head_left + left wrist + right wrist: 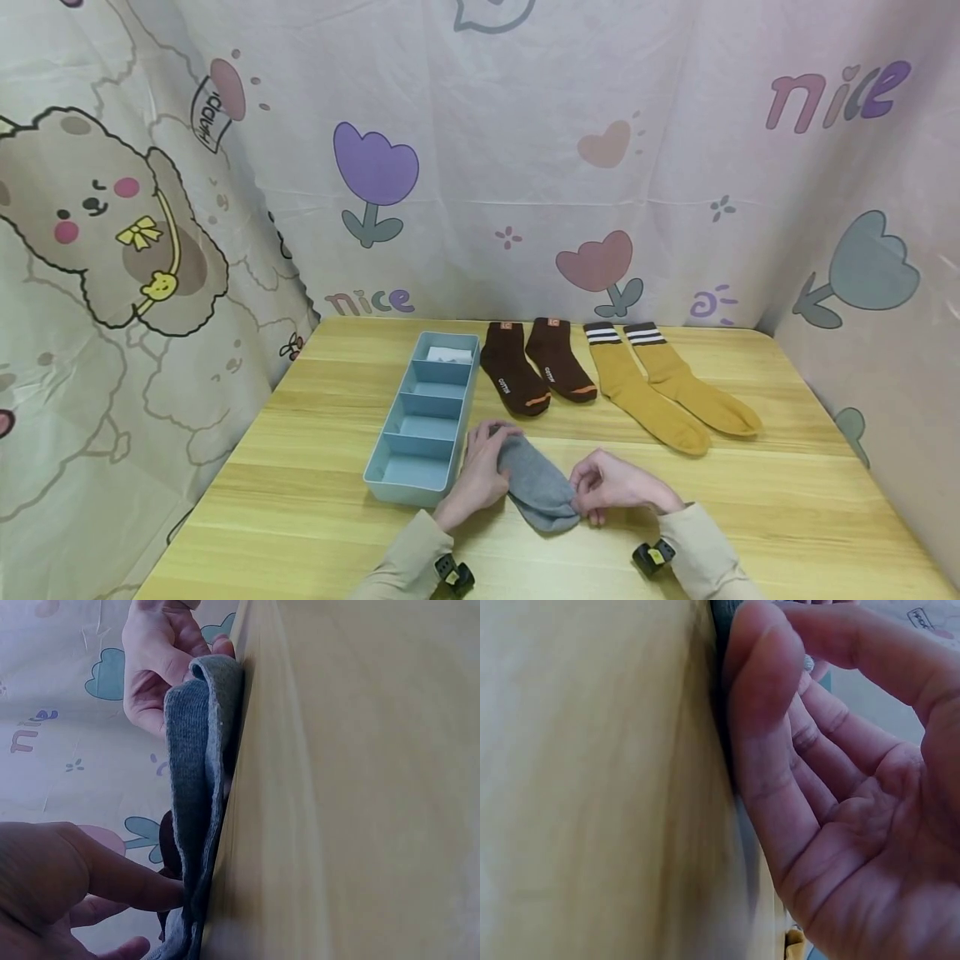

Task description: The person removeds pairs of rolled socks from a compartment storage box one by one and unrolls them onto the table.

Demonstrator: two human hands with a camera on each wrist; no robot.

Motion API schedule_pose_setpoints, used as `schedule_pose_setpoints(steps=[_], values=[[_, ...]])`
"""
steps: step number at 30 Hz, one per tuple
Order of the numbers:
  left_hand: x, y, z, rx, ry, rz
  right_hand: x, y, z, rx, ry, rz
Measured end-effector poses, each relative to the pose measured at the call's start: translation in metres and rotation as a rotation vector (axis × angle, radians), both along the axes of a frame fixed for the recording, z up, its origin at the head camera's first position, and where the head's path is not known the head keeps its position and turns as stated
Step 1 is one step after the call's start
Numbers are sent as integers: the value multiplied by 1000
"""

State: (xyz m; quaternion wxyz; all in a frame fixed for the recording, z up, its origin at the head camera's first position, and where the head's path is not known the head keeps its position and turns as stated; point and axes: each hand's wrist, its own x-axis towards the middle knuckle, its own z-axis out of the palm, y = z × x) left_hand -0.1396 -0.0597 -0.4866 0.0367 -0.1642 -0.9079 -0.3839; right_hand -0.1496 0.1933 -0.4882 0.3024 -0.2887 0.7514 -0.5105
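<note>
A grey sock [536,482] lies slantwise on the table in front of me, perhaps one of a stacked pair. My left hand [482,468] holds its far left end, fingers bent over it and thumb on the near side. At the near right end, my right hand [613,483] pinches the edge between thumb and forefinger. The left wrist view shows that end of the grey sock [196,727] as a raised, folded-over edge. In the right wrist view the fingers hide most of the fabric.
A blue four-section box [416,472] stands left of the sock, something white [448,355] in its far compartment. Brown socks [516,375] and yellow socks [652,404] with striped cuffs lie flat along the back. Printed curtains [487,167] border the wooden table [262,500].
</note>
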Motion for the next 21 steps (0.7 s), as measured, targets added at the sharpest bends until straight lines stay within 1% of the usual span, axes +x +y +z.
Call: schedule_pose_setpoints(steps=[5, 12, 21], values=[[0, 1, 2, 3, 12, 11, 2, 1, 2, 15, -31, 37], [1, 2, 2, 25, -5, 21, 4, 6, 3, 33, -80, 63], [2, 2, 1, 60, -44, 0, 6, 15, 7, 45, -203, 189]])
